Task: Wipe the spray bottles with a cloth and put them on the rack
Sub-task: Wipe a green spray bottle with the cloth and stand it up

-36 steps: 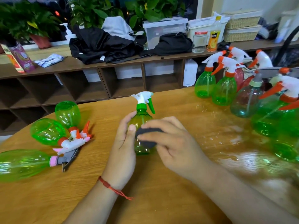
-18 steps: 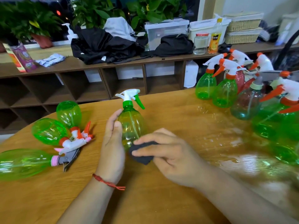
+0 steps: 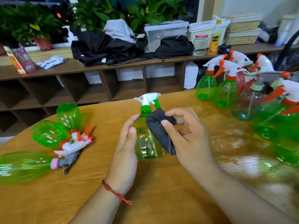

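A green spray bottle (image 3: 145,139) with a white and green trigger head stands upright on the wooden table (image 3: 161,191). My left hand (image 3: 126,152) grips its body from the left. My right hand (image 3: 186,136) pinches a dark grey cloth (image 3: 159,126) against the bottle's upper right side. Three green bottles (image 3: 48,135) lie on their sides at the left. Several upright spray bottles (image 3: 226,92) with orange and white heads stand at the right. The wooden rack (image 3: 103,88) of open cubbies stands behind the table.
The rack's top holds black clothing (image 3: 103,46), a clear plastic box (image 3: 166,33), a glass jar (image 3: 200,44), a juice bottle (image 3: 214,39), wicker baskets (image 3: 242,28) and a carton (image 3: 21,59). Potted plants (image 3: 97,13) line the back. Wet patches shine on the table's right side.
The bottle turned in my left hand, and its trigger head swung round. My right hand moved the cloth from the bottle's lower body up to its shoulder.
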Demonstrator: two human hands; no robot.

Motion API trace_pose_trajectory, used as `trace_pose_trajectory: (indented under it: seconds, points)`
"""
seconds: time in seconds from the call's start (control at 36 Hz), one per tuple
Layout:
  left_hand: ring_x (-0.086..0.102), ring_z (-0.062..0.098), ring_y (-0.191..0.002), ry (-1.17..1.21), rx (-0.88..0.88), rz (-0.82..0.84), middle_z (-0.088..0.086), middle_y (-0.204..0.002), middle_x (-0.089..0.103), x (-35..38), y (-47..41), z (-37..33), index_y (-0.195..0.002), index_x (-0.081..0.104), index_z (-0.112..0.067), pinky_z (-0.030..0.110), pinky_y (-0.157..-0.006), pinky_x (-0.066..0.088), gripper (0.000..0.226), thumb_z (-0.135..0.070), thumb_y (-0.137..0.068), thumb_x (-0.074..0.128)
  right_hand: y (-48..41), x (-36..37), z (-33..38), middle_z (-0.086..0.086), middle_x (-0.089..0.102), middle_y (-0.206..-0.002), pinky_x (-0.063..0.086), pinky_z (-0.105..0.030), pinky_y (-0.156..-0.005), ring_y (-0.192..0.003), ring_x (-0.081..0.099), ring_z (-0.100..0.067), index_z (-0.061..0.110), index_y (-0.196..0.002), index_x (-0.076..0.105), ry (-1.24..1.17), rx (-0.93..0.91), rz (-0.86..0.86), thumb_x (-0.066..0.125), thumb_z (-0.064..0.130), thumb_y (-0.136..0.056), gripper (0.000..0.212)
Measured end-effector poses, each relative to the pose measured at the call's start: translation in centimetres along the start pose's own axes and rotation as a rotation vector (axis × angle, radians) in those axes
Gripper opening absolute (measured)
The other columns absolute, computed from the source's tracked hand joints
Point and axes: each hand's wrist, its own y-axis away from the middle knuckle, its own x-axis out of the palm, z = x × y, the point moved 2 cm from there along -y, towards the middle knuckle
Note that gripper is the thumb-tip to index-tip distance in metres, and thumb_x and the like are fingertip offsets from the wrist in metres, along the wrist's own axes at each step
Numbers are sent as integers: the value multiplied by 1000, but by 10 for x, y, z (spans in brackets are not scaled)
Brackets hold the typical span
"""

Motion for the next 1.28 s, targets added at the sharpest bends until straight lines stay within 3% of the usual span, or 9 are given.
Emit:
trace_pose_trajectory:
  seconds: [0.14, 0.25, 0.39, 0.5, 0.64, 0.81, 0.94, 1.06, 1.28]
  points:
    - [55, 32, -143, 52, 0, -43, -2, -152, 60, 1, 0, -1, -143, 58, -49, 68, -116, 41, 42, -57, -104, 47, 9, 1, 7, 1, 64, -126, 53, -29, -99, -121, 64, -14, 11, -119, 78, 131, -234, 68, 67, 11, -102, 20]
    - [60, 37, -136, 140, -33, -126, 10, -147, 63, -4, -1, -5, -140, 62, -47, 69, -111, 47, 36, -53, -107, 49, 17, 9, 6, 1, 64, -130, 54, -34, -101, -121, 63, -15, 14, -122, 79, 169, -323, 195, 76, 24, -97, 27]
    - [67, 36, -127, 215, -8, -147, 11, -148, 62, -14, -4, -8, -144, 60, -41, 41, -87, 64, 37, -44, -112, 42, 23, 12, 9, 4, 67, -127, 53, -31, -99, -115, 63, -15, 18, -117, 81, 261, -480, 352, 72, 20, -100, 19]
    - [64, 25, -131, 19, 72, -89, 0, -141, 67, -9, -2, -10, -142, 59, -48, 56, -109, 52, 35, -55, -110, 44, 15, 12, 13, 3, 69, -124, 52, -29, -100, -115, 65, -15, 14, -117, 81, 222, -389, 213, 74, 15, -99, 20]
    - [43, -8, -144, -237, 143, 31, -29, -149, 55, 8, 11, -8, -146, 53, -48, 24, -117, 33, 42, -49, -108, 36, -9, -3, 10, 7, 67, -124, 49, -21, -100, -119, 63, -6, 14, -121, 78, 191, -179, 48, 69, 11, -101, 22]
    - [44, -6, -145, -234, 124, 6, -28, -150, 55, 10, 10, -6, -148, 52, -45, 29, -122, 32, 37, -43, -114, 37, -7, -3, 12, 5, 64, -132, 47, -23, -106, -127, 59, -9, 13, -127, 75, 200, -214, 130, 61, 3, -105, 28]
    - [59, 36, -136, 32, 40, -75, 7, -143, 65, -2, 1, -7, -143, 61, -42, 66, -114, 43, 34, -44, -113, 45, 6, 5, 18, 1, 65, -132, 47, -31, -108, -126, 60, -19, 12, -120, 78, 252, -379, 264, 65, 0, -99, 27]
    - [71, 29, -93, 281, -56, -151, 17, -108, 73, -3, 2, -10, -142, 62, -31, 37, -71, 62, 36, -33, -114, 39, 16, 11, 20, -1, 64, -134, 47, -33, -108, -125, 56, -23, 12, -122, 77, 276, -497, 445, 59, -2, -101, 30]
    - [72, 30, -102, 344, -72, -113, 17, -120, 74, 4, 3, -13, -147, 57, -29, 40, -77, 60, 39, -37, -114, 37, 16, 2, 15, -1, 64, -134, 49, -38, -105, -124, 58, -25, 11, -121, 77, 245, -479, 448, 61, -2, -101, 28]
